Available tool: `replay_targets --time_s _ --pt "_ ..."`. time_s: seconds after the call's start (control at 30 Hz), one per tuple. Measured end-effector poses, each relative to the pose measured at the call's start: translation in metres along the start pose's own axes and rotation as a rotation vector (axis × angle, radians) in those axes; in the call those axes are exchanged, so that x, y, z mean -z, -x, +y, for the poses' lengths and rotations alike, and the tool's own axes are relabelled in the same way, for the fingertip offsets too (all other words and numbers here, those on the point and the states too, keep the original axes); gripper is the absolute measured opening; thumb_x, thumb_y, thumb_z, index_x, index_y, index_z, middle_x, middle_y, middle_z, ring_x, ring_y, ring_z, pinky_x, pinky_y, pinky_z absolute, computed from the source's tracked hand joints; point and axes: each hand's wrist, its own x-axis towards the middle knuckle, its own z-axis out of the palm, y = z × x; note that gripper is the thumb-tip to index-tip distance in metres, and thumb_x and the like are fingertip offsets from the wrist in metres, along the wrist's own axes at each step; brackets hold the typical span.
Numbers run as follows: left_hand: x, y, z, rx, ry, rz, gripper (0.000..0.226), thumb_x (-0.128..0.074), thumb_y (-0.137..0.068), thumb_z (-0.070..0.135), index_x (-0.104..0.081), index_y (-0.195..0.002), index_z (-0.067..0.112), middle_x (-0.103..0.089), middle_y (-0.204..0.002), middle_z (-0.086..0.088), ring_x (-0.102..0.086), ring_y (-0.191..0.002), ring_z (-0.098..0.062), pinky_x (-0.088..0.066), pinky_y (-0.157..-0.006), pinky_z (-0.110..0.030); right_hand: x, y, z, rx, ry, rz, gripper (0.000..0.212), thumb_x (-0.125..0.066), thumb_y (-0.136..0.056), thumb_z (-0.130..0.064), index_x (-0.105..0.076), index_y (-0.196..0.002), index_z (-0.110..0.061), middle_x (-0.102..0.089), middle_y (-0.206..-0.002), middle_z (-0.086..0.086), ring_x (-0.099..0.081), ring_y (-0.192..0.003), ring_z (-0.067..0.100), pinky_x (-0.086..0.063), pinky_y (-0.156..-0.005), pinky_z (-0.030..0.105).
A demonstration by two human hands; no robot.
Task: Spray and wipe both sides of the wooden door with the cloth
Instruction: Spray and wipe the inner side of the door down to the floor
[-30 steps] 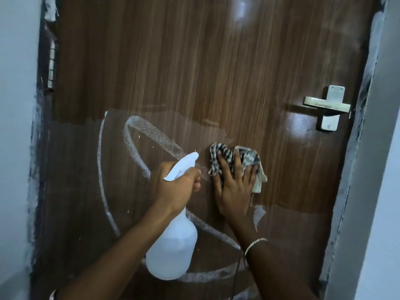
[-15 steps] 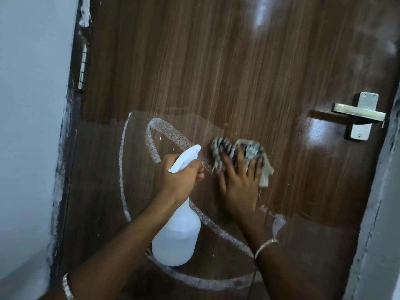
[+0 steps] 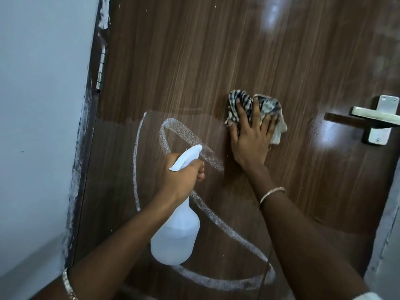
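Observation:
A dark brown wooden door [image 3: 194, 61] fills the view, with curved white streaks [image 3: 186, 135] drawn across its lower half. My right hand [image 3: 251, 137] presses a checked cloth [image 3: 266, 107] flat against the door at mid height, fingers spread over it. My left hand [image 3: 181, 178] grips the neck of a white spray bottle [image 3: 175, 237], nozzle pointing up and right toward the door, just below and left of the cloth.
A metal lever handle [image 3: 376, 118] sits at the door's right edge. A hinge [image 3: 101, 68] runs along the left edge beside a pale grey wall [image 3: 43, 105]. The grey door frame [image 3: 385, 245] stands at lower right.
My right hand has slid the cloth up and to the right across the door. The view shifted left, so the handle now sits at the frame's right edge. The bottle stays in my left hand.

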Motion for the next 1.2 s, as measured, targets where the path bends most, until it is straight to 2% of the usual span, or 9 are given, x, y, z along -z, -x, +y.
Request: replay_targets --time_s 0.2,0.33,0.43,0.57,0.7,0.87,1.0,1.1,1.2 --pt "0.007 -0.003 -0.004 0.012 -0.009 0.030 0.016 -0.062 -0.090 0.002 -0.069 -0.076 0.005 -0.067 -0.067 -0.010 -0.063 -0.049 -0.001 -0.047 -0.047 -0.013 -0.018 0.120 -0.012 0.185 0.006 -0.184 0.055 -0.042 -0.106 -0.049 -0.030 -0.159 -0.041 -0.015 -0.171 -0.005 -0.021 -0.153 0.038 -0.005 -0.126 0.051" --pt "0.015 -0.007 -0.014 0.059 -0.067 0.071 0.012 -0.068 -0.088 0.017 -0.073 -0.094 0.009 -0.073 -0.067 -0.002 -0.072 -0.062 -0.011 -0.056 -0.063 -0.029 -0.007 0.082 0.007 0.336 0.056 -0.239 0.054 -0.035 -0.105 -0.057 -0.036 -0.157 -0.041 -0.019 -0.170 -0.004 -0.031 -0.149 0.041 -0.019 -0.123 0.057" --pt "0.022 -0.009 -0.015 0.042 -0.088 0.089 0.011 -0.069 -0.090 0.023 -0.073 -0.093 0.014 -0.074 -0.071 0.000 -0.074 -0.067 -0.014 -0.062 -0.072 -0.037 0.001 0.015 0.006 0.217 0.043 -0.192 0.057 -0.035 -0.103 -0.059 -0.034 -0.157 -0.041 -0.017 -0.171 -0.001 -0.022 -0.152 0.044 -0.007 -0.125 0.057" --pt "0.031 -0.011 -0.007 0.016 -0.098 0.123 0.011 -0.067 -0.091 0.023 -0.072 -0.092 0.014 -0.073 -0.076 -0.003 -0.073 -0.071 -0.019 -0.061 -0.072 -0.036 0.006 -0.026 -0.008 0.051 0.017 -0.125 0.058 -0.033 -0.106 -0.058 -0.023 -0.161 -0.042 -0.006 -0.172 -0.002 -0.005 -0.156 0.041 0.011 -0.126 0.049" --pt "0.040 -0.009 0.001 0.003 -0.100 0.131 0.011 -0.066 -0.093 0.018 -0.070 -0.094 0.008 -0.070 -0.075 -0.007 -0.070 -0.068 -0.019 -0.059 -0.066 -0.032 0.003 0.021 -0.013 -0.006 -0.003 -0.120 0.057 -0.038 -0.107 -0.054 -0.025 -0.161 -0.040 -0.009 -0.172 0.001 -0.003 -0.156 0.041 0.010 -0.126 0.050" --pt "0.047 -0.005 0.001 -0.065 -0.128 0.149 0.018 -0.067 -0.079 0.029 -0.071 -0.069 0.015 -0.070 -0.066 -0.012 -0.070 -0.065 -0.031 -0.062 -0.068 -0.050 -0.007 0.122 -0.007 0.126 0.070 -0.256 0.058 -0.033 -0.106 -0.054 -0.021 -0.161 -0.043 -0.004 -0.173 -0.002 -0.012 -0.156 0.041 0.006 -0.127 0.053" --pt "0.049 -0.013 -0.004 -0.052 -0.131 0.167 0.023 -0.070 -0.087 0.021 -0.065 -0.065 0.027 -0.070 -0.065 0.002 -0.072 -0.066 -0.016 -0.062 -0.074 -0.039 -0.010 0.136 -0.015 0.140 0.102 -0.285 0.058 -0.037 -0.105 -0.051 -0.023 -0.161 -0.043 -0.005 -0.173 -0.002 -0.017 -0.154 0.042 0.002 -0.127 0.055" --pt "0.052 -0.020 -0.009 -0.053 -0.145 0.169 0.013 -0.069 -0.089 0.018 -0.071 -0.076 0.021 -0.070 -0.066 0.006 -0.070 -0.062 -0.009 -0.058 -0.067 -0.027 -0.006 0.111 -0.013 0.247 0.090 -0.327 0.057 -0.037 -0.105 -0.053 -0.022 -0.160 -0.045 -0.005 -0.173 -0.004 -0.019 -0.154 0.039 0.003 -0.127 0.052" --pt "0.053 -0.029 -0.013 -0.050 -0.131 0.156 0.008 -0.069 -0.088 0.017 -0.073 -0.081 0.016 -0.072 -0.065 0.005 -0.069 -0.059 -0.002 -0.054 -0.062 -0.024 -0.006 0.059 -0.020 0.404 0.111 -0.321 0.055 -0.033 -0.105 -0.057 -0.024 -0.158 -0.049 -0.009 -0.172 -0.006 -0.023 -0.152 0.040 -0.001 -0.125 0.050"
